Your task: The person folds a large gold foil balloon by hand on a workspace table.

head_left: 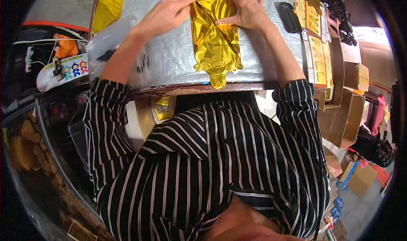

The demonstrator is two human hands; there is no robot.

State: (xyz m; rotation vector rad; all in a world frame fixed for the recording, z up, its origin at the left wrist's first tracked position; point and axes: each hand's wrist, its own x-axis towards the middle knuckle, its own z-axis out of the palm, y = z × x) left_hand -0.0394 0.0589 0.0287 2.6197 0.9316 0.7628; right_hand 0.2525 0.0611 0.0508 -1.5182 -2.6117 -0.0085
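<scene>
A shiny gold foil balloon [216, 41], flat and creased, lies lengthwise on the silvery table top [169, 65]. Its tabbed lower end hangs slightly over the near edge. My left hand [167, 14] reaches in from the left, fingers stretched out, with the fingertips at the balloon's left edge near its far part. On the other side my right hand [247, 9] rests on the balloon's right edge, fingers spread and the thumb lying across the foil. Neither hand is wrapped round anything.
Another gold foil piece [109, 7] lies at the table's far left, above a clear plastic sheet [112, 41]. Small dark sticks [143, 64] are beside my left forearm. A black case [290, 18] and flat printed packages [317, 58] line the right. Cardboard boxes [345, 118] stand beyond.
</scene>
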